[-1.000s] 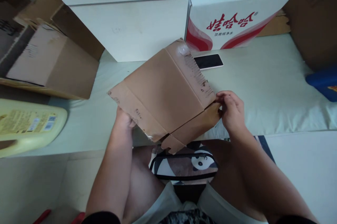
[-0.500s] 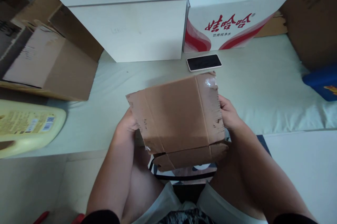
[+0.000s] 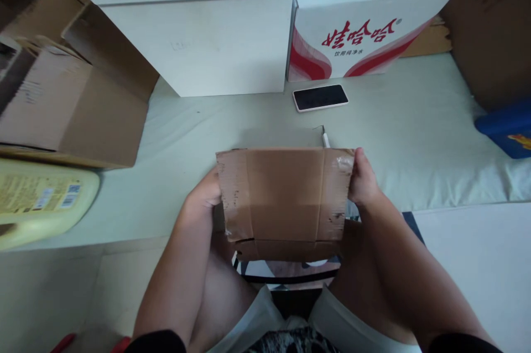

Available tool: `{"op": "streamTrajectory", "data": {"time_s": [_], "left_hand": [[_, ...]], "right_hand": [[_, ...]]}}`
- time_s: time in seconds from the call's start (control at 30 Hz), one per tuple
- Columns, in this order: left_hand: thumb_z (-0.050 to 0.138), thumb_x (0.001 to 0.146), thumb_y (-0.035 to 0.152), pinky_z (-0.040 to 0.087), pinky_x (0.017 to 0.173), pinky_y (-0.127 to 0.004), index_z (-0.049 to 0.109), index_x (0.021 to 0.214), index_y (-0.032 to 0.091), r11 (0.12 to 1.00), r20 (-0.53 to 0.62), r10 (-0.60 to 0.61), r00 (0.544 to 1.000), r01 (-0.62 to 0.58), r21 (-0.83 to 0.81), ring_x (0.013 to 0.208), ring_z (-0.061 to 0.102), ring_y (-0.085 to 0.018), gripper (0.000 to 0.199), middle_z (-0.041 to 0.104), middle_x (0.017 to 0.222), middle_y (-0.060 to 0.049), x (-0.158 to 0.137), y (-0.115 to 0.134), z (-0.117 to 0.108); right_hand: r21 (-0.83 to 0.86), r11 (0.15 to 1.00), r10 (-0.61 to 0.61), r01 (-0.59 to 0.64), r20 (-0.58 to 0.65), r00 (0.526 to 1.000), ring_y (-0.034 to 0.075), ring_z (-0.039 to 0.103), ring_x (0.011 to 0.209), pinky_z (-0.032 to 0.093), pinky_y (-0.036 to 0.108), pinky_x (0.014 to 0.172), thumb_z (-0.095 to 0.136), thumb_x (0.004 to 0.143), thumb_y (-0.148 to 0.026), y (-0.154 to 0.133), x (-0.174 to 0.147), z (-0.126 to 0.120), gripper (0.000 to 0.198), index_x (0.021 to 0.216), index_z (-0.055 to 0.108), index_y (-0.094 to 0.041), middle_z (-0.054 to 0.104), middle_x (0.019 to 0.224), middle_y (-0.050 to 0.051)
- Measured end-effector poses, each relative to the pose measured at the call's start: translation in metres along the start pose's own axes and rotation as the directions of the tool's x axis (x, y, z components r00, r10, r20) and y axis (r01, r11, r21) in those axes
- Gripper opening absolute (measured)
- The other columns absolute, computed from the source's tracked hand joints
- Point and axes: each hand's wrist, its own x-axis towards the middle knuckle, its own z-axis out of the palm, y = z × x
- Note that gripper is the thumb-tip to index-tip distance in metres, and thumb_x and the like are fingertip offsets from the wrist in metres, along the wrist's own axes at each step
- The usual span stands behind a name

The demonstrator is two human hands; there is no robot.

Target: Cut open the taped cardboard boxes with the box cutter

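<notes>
A creased brown piece of cardboard [image 3: 286, 192] is held up above my lap, with torn side edges, bits of clear tape and a narrow folded strip along its lower edge. My left hand [image 3: 209, 188] grips its left edge, the fingers hidden behind it. My right hand [image 3: 363, 178] is closed on the right edge near the upper corner, thumb on top. Just beyond the cardboard, a thin white tool with a dark tip [image 3: 325, 136] lies on the pale green cloth [image 3: 182, 131], its lower part hidden.
A phone [image 3: 320, 98] lies in front of a white-and-red water carton [image 3: 373, 26]. White boxes [image 3: 207, 48] stand at the back. On the left are an open cardboard box [image 3: 103, 109] and a yellow jug [image 3: 45, 198]. A blue container [image 3: 504, 127] sits at the right.
The cardboard has levelled out and tipped, its top edge coming lower and nearer. My right hand has shifted to its upper right corner. The white tool behind it has come into view.
</notes>
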Motion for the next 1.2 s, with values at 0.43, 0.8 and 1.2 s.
{"op": "streamTrajectory", "data": {"time_s": [0.43,0.8,1.2], "left_hand": [[0.063,0.057,0.106,0.065,0.094,-0.053,0.077,0.093,0.019,0.964,0.128,-0.105,0.986,0.133,-0.231,0.120,0.075,-0.044,0.095,0.081,0.095,-0.019,-0.002,0.021,0.007],[0.103,0.057,0.041,0.068,0.096,-0.044,0.073,0.121,0.022,0.952,-0.051,0.014,0.999,-0.029,-0.306,0.114,0.079,-0.036,0.073,0.083,0.115,-0.012,-0.001,0.019,-0.017],[0.076,0.093,0.019,0.065,0.099,-0.031,0.072,0.122,0.027,0.742,-0.388,0.011,0.921,-0.268,-0.614,0.118,0.077,-0.020,0.030,0.081,0.126,-0.004,0.025,0.000,-0.009]], "right_hand": [[0.205,0.973,0.113,-0.105,-0.024,0.993,0.018,0.069,0.070,0.057,0.032,0.068,0.086,0.075,-0.064,0.003,0.001,0.014,0.046,0.091,0.072,-0.024,0.074,0.075,-0.002],[0.254,0.958,0.140,-0.132,-0.014,0.990,0.016,0.064,0.059,0.053,0.029,0.053,0.076,0.080,-0.073,0.008,0.011,0.002,0.051,0.089,0.068,-0.024,0.070,0.069,0.000],[0.218,0.934,0.212,-0.283,0.301,0.930,0.016,0.062,0.044,0.051,0.027,0.042,0.089,0.066,-0.073,-0.004,-0.016,0.036,0.057,0.081,0.068,-0.022,0.068,0.057,-0.001]]}}
